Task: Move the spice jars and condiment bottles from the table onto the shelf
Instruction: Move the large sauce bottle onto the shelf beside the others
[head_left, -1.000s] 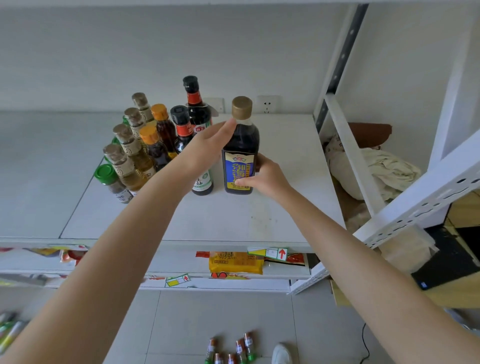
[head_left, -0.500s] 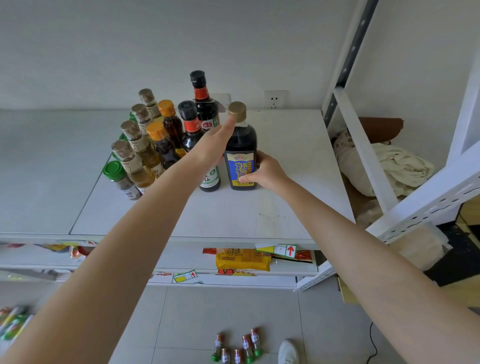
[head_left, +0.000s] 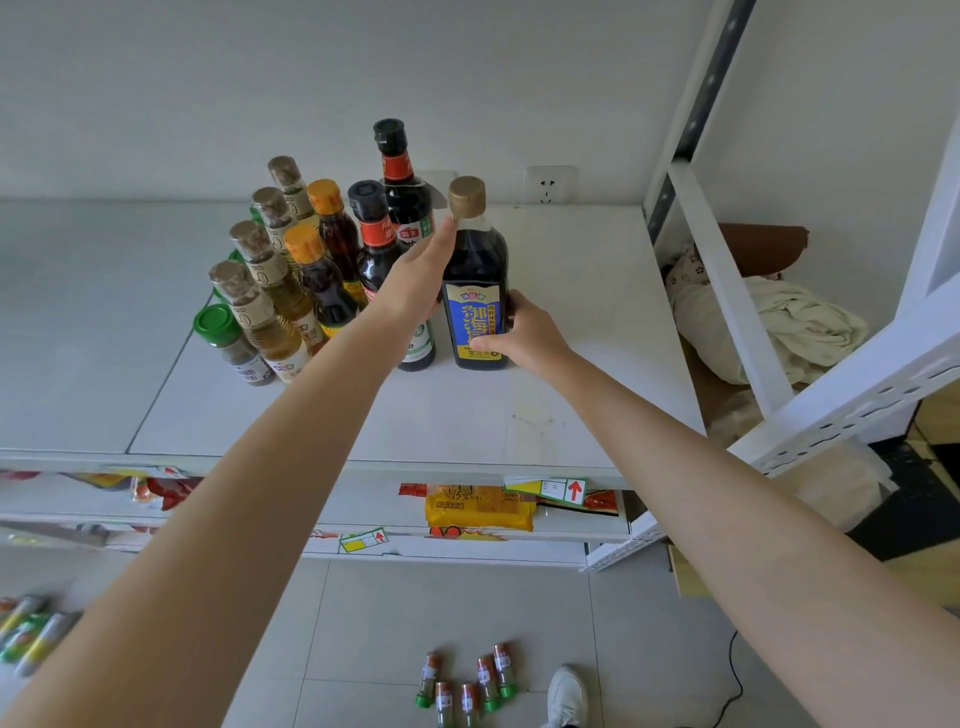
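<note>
Both hands meet at the dark bottle (head_left: 475, 291) (gold cap, blue label), which stands upright on the white shelf (head_left: 467, 415), just right of the cluster of other bottles (head_left: 318, 275). The right hand (head_left: 530, 338) wraps its lower body with the thumb across the label, while the left hand (head_left: 415, 283) lays straight fingers against its shoulder.

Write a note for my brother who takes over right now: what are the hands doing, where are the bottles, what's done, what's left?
Right hand grips the gold-capped bottle low, at its blue label.
Left hand is open, straight fingers against that bottle's shoulder.
The bottle stands upright on the top shelf, just right of the bottle cluster.
Done: many bottles and jars stand on the shelf.
Left: let go of this one. The table is out of view, but small green-capped jars sit on the floor.
</note>
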